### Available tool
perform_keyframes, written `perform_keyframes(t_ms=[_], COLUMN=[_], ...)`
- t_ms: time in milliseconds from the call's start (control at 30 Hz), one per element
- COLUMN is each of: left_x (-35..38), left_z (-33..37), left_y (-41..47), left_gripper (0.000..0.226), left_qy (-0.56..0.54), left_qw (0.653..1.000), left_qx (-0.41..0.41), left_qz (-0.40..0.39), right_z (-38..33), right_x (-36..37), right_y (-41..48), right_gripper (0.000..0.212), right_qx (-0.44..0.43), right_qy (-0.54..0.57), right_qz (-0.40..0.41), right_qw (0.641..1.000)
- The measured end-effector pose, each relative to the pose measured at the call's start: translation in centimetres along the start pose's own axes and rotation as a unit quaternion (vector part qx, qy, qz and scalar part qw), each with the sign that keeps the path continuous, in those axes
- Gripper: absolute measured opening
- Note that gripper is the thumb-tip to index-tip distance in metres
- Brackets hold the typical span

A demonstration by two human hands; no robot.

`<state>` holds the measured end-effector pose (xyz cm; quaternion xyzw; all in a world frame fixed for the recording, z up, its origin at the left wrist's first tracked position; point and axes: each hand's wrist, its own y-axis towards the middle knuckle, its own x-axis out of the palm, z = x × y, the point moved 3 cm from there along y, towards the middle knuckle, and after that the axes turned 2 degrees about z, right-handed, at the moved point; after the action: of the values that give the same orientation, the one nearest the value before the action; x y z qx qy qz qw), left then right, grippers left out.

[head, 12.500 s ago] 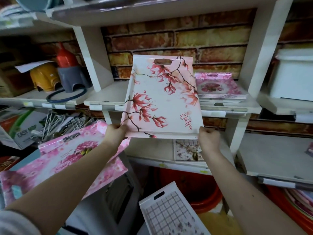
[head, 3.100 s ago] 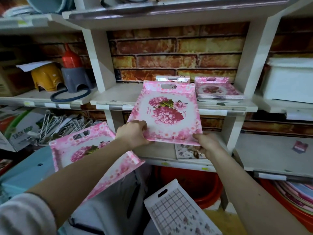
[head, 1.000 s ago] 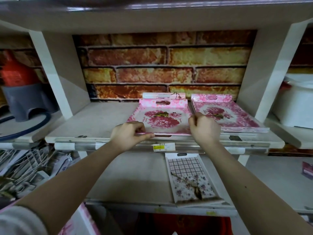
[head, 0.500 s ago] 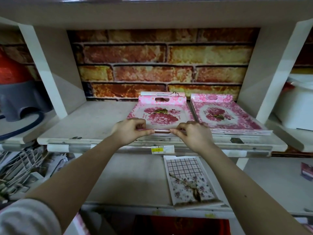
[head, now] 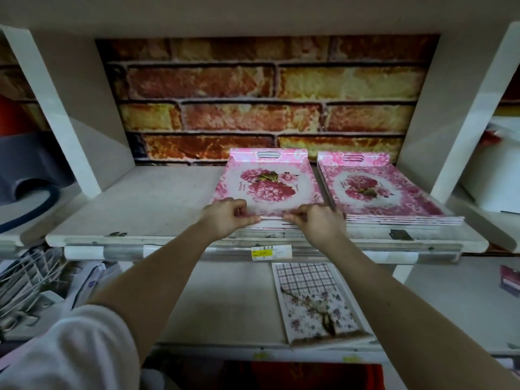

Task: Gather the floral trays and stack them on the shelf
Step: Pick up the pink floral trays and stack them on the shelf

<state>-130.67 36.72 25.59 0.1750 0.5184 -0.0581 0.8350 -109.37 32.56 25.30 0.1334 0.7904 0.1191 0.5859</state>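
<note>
Left hand (head: 228, 218) and right hand (head: 315, 223) both pinch the near rim of the pink tray (head: 267, 187), fingers curled. Tray lies flat on a stack on the shelf (head: 157, 204), second stack (head: 380, 192) just beside it on the right. Risk: an uneven push skews it into that stack, or it's left overhanging and slides off. Whether it's fully seated is unclear in the dim view.

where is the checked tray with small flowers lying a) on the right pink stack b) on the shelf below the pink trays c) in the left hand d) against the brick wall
b: the checked tray lies flat on the lower shelf, beneath the upper shelf where the left hand and right hand pinch the front edge of the pink tray.
</note>
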Motion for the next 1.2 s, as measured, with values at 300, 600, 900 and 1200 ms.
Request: perform_keyframes(t_ms=[300,600,900,1200], left_x=[1.1,-1.1,-3.5,-2.3], left_z=[-0.8,1.6,5.3,7.1], left_y=[0.5,-1.5,-9.2,-25.0], left_gripper=[0.044,0.033,0.025,0.032], left_qy=[-0.006,-0.005,-0.023,-0.004], left_qw=[1.0,0.993,0.985,0.986], left_qx=[-0.027,-0.019,-0.033,-0.095], left_qz=[0.014,0.119,0.169,0.138], right_z=[0.4,-0.9,-3.7,-5.5], right_x=[0.7,-1.9,-4.9,-5.2], right_y=[0.1,-2.3,-9.1,-21.5], right_gripper=[0.053,0.035,0.03,0.024], right_qx=[0.038,-0.005,-0.042,-0.032], right_qy=[0.05,0.081,0.209,0.312], right_qz=[-0.034,0.07,0.067,-0.013], right_qw=[0.997,0.994,0.975,0.95])
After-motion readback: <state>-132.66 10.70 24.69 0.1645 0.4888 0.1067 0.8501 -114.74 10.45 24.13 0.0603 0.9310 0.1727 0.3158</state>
